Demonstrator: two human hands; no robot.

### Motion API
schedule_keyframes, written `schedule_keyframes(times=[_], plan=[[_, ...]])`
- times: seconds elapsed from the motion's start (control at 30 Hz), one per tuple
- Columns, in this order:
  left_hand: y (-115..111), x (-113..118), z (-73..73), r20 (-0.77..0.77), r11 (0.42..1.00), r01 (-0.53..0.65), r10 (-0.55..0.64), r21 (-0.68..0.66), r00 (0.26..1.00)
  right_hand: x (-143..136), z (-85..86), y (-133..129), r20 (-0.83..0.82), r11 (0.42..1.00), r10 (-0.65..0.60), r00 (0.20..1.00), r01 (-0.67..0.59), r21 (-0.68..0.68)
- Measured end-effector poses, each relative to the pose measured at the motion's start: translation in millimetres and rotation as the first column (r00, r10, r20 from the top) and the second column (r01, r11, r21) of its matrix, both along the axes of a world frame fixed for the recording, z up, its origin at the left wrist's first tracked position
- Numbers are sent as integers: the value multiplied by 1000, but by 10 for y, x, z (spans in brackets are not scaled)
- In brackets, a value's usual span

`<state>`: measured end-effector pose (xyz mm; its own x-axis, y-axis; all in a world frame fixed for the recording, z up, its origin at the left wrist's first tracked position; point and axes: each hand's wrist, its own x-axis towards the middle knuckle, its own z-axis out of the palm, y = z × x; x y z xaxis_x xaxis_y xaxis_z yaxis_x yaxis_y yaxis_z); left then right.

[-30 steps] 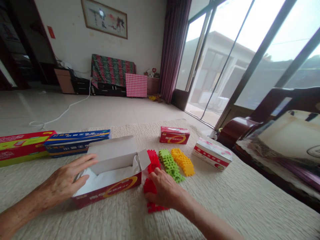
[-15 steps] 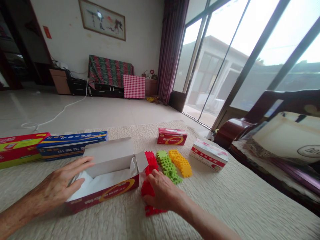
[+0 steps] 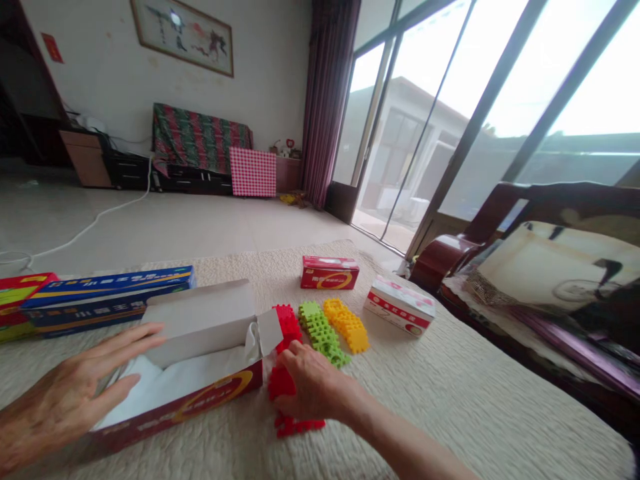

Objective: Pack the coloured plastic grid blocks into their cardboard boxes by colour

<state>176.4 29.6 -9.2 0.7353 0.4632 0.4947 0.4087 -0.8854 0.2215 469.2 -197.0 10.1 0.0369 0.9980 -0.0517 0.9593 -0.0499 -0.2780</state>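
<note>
My left hand point(image 3: 75, 387) is at the left end of an opened maroon carton point(image 3: 195, 403), fingers spread and thumb over its opening. The carton has its lid flap folded back and white paper lining inside. My right hand point(image 3: 317, 387) curls its fingers onto a row of red plastic interlocking blocks point(image 3: 287, 325) just right of the carton. The fingers and the hand's back hide part of that row. Beside it lie a row of green interlocking blocks point(image 3: 324, 337) and a row of yellow interlocking blocks point(image 3: 346, 325).
A small red box point(image 3: 330, 275) and a white-and-red box point(image 3: 400, 307) stand beyond the blocks. A blue box point(image 3: 110, 300) and a red-and-yellow-green box point(image 3: 23, 300) stand at left. Everything rests on a cream quilted cover point(image 3: 450, 400). A wooden chair point(image 3: 445, 260) is at right.
The whole scene has shifted left in the picture as the view turned slightly right. My right hand stays at the red blocks, and my left hand stays at the carton's left end.
</note>
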Motion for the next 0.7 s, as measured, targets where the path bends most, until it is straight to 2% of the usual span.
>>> schedule_keyframes(times=[0.17,0.37,0.7], plan=[[14,4,-61,31,1000,2,-2,3,1000,26,57,0,-43,1000,13,999,-13,-12],[10,4,-20,41,998,-7,10,-63,999,74,57,8,-62,998,50,997,-52,-29],[119,-75,6,16,998,8,-7,-70,1000,97,53,12,-106,998,53,993,-55,-23]])
